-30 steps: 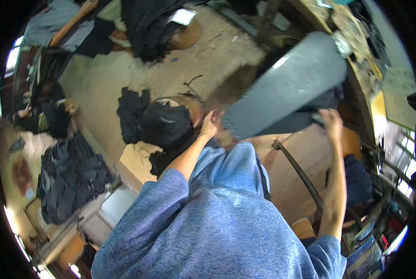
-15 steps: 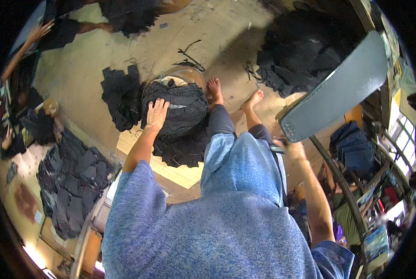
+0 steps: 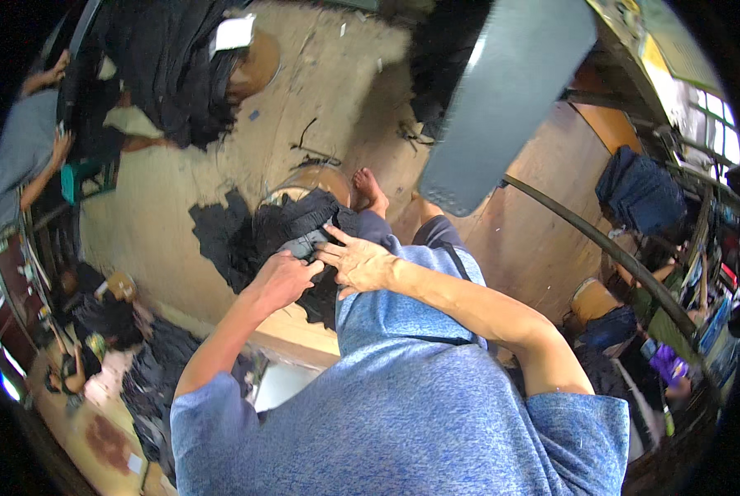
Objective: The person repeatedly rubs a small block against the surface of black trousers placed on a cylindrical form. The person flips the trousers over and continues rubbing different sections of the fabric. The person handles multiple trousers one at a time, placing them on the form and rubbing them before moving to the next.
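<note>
Both my hands meet over a black garment [image 3: 301, 217] with a gathered edge, bunched on a round, drum-like support in front of me. My left hand [image 3: 281, 279] is closed, its fingers pinching the cloth beside a grey strip [image 3: 305, 245] on the garment. From the other side my right hand [image 3: 360, 260] reaches across my lap. Its fingers are spread and touch the garment at the end of the grey strip. The fingertips of my left hand are partly hidden in the folds. Against the left of the bunched garment lies more black cloth [image 3: 224, 236].
A long grey board [image 3: 510, 99] juts over the floor at upper right, above a dark rail [image 3: 601, 240]. Black garments [image 3: 163, 74] are heaped at upper left near another person's arms [image 3: 47, 169]. Another dark pile [image 3: 159, 380] lies at lower left. A dark blue bundle [image 3: 641, 192] sits at right.
My right hand has come from beside the grey board to the garment, near my left hand. My left hand has gone from lying on the cloth to pinching it. The whole view has shifted.
</note>
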Action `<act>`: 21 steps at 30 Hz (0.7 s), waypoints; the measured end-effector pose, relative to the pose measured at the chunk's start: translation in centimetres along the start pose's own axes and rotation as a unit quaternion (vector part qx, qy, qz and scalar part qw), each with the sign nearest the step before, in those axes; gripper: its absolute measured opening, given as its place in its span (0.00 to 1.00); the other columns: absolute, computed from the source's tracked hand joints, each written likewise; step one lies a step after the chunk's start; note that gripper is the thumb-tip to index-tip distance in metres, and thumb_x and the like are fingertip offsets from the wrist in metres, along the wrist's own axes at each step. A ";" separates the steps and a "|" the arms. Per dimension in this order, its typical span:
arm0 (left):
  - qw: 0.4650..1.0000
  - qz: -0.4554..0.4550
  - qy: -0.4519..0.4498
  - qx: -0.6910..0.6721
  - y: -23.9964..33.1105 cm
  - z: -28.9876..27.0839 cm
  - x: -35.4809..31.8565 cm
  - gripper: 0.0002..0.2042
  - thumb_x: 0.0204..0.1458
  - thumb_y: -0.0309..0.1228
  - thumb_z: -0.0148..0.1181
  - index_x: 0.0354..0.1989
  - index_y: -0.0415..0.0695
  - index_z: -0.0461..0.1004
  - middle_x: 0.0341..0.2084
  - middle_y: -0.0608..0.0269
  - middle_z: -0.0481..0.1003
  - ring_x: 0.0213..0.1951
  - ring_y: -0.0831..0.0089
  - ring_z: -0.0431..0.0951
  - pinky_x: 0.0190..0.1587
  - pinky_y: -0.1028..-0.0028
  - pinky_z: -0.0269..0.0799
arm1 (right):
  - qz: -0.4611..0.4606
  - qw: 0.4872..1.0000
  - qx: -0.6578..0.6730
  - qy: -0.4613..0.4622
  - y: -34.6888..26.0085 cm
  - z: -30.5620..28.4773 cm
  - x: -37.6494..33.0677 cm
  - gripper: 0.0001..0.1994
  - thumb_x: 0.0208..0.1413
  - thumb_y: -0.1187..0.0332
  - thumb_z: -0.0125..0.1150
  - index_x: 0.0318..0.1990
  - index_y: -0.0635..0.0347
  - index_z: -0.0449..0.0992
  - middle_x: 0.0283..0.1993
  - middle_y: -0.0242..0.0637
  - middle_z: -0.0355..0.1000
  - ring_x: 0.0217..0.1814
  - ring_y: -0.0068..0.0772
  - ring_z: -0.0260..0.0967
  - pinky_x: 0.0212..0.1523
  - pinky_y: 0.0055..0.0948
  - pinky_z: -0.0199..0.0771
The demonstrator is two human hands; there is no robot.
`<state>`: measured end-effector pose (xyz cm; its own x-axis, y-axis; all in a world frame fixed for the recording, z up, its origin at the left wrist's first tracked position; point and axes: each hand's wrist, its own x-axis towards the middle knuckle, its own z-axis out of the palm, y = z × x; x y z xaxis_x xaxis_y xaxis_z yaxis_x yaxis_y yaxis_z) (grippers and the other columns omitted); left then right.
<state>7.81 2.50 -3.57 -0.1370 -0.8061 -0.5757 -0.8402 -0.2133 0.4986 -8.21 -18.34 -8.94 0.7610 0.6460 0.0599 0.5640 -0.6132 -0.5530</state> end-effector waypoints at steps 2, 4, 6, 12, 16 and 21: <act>0.998 -0.002 -0.001 0.059 1.3 -6.3 2.0 0.21 0.56 0.50 0.72 0.48 0.48 0.78 0.30 0.57 0.83 0.45 0.54 0.85 0.59 0.49 0.72 | 0.101 0.991 0.081 0.019 -0.3 -1.3 -2.4 0.28 0.62 0.34 0.61 0.34 0.49 0.89 0.50 0.41 0.80 0.63 0.45 0.75 0.84 0.67 0.46; 0.988 0.032 0.077 0.127 1.4 -11.7 5.2 0.29 0.51 0.59 0.73 0.45 0.45 0.79 0.41 0.54 0.81 0.60 0.52 0.78 0.73 0.42 0.60 | 0.178 0.972 0.133 0.075 -0.6 -3.2 -7.2 0.28 0.64 0.36 0.62 0.36 0.53 0.90 0.44 0.43 0.80 0.56 0.47 0.80 0.80 0.58 0.61; 0.974 0.091 0.146 0.144 1.6 -15.6 9.8 0.30 0.49 0.61 0.72 0.44 0.45 0.79 0.54 0.51 0.75 0.68 0.44 0.68 0.76 0.37 0.54 | 0.289 0.942 0.149 0.087 -1.6 -6.2 -13.2 0.30 0.63 0.35 0.65 0.37 0.57 0.90 0.52 0.43 0.82 0.59 0.50 0.79 0.72 0.52 0.70; 0.930 0.194 0.248 0.189 5.3 -26.3 25.9 0.24 0.46 0.51 0.79 0.41 0.49 0.79 0.62 0.54 0.70 0.74 0.44 0.60 0.77 0.38 0.52 | 0.423 0.862 0.233 0.151 2.8 -20.4 -26.4 0.23 0.67 0.45 0.69 0.42 0.59 0.90 0.40 0.45 0.81 0.42 0.51 0.82 0.46 0.47 0.80; 0.871 0.074 0.441 0.206 8.6 -32.4 29.4 0.20 0.48 0.39 0.82 0.42 0.47 0.76 0.50 0.57 0.75 0.57 0.53 0.73 0.63 0.49 0.66 | 0.408 0.909 0.034 0.076 10.7 -25.6 -30.1 0.34 0.65 0.34 0.66 0.33 0.64 0.85 0.29 0.50 0.79 0.38 0.52 0.81 0.44 0.49 0.76; 0.859 0.059 0.509 -0.011 14.7 -24.8 23.9 0.11 0.55 0.29 0.76 0.34 0.40 0.77 0.31 0.54 0.76 0.34 0.54 0.79 0.38 0.60 0.75 | 0.444 0.891 0.056 0.083 13.4 -25.5 -33.6 0.39 0.63 0.28 0.61 0.35 0.65 0.87 0.32 0.53 0.83 0.46 0.59 0.84 0.55 0.56 0.74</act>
<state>5.24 -33.60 6.07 0.3182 -0.8851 0.3397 -0.8403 -0.0975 0.5332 -17.99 -59.88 2.83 0.9334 -0.1520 -0.3252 -0.3112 -0.7940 -0.5222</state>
